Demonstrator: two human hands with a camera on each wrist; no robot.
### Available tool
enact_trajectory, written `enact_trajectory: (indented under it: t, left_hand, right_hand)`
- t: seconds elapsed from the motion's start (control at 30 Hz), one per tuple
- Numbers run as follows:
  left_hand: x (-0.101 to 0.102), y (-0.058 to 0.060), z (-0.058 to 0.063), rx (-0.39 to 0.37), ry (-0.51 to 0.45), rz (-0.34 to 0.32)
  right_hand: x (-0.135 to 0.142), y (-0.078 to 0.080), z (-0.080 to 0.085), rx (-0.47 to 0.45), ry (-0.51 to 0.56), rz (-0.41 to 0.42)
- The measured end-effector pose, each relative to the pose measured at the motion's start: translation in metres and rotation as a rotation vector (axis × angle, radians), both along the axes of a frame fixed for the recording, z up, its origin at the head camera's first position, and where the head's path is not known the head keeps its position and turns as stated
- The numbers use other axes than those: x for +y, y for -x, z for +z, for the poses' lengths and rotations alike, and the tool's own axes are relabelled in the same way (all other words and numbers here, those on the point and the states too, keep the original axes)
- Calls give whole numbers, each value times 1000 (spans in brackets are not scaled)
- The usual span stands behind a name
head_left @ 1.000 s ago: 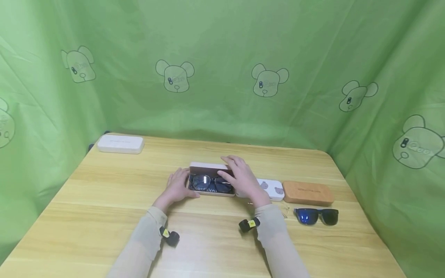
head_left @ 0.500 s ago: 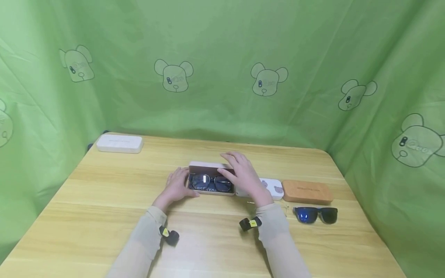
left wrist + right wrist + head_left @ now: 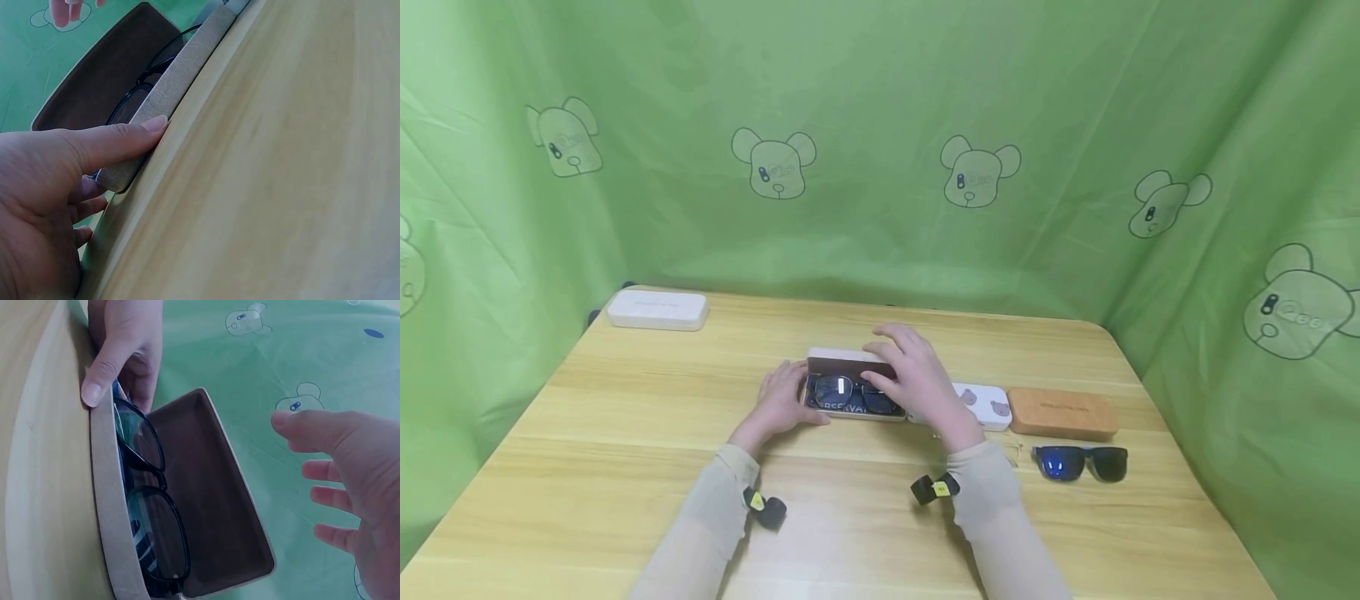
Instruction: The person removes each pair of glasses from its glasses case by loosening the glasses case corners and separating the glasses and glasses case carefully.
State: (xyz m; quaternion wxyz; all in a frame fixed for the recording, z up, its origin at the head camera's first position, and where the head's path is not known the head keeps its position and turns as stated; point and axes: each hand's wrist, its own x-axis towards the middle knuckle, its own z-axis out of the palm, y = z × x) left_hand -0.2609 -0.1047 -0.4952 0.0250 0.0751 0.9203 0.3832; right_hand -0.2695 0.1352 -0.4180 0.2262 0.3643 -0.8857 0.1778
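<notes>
An eyeglass case lies open mid-table, its dark-lined lid raised at the back. Black-framed glasses lie inside, over a dark cloth with white lettering. My left hand grips the case's left end, the thumb on the front wall and the other fingers around the end and behind. Above the right part of the case hovers my right hand, fingers spread and slightly bent. In the right wrist view that right hand stands apart from the lid and holds nothing.
Right of the open case lie a white case with bear prints, an orange case and dark blue sunglasses. Thin gold-framed glasses are partly hidden by my right wrist. A white case sits at the table's far left corner.
My right hand has shifted slightly left and up over the case. My left hand keeps its grip, and the case and glasses stay in place.
</notes>
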Motion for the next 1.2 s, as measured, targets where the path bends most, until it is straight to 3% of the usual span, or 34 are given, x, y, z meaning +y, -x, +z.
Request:
enact_trajectory:
  t: [0.2,0.67,1.2]
  left_hand:
    - [-1,1,0,5,-2,-3]
    - [-1,2,-1,1,3,-2]
    - [-2,2,-3,-1,-8,-4]
  right_hand:
    - [-8,-2,-5,15,-33,3]
    - [-22,-1,-24,-56,-172,-116]
    - [-27,2,-44,-58,-219,-201]
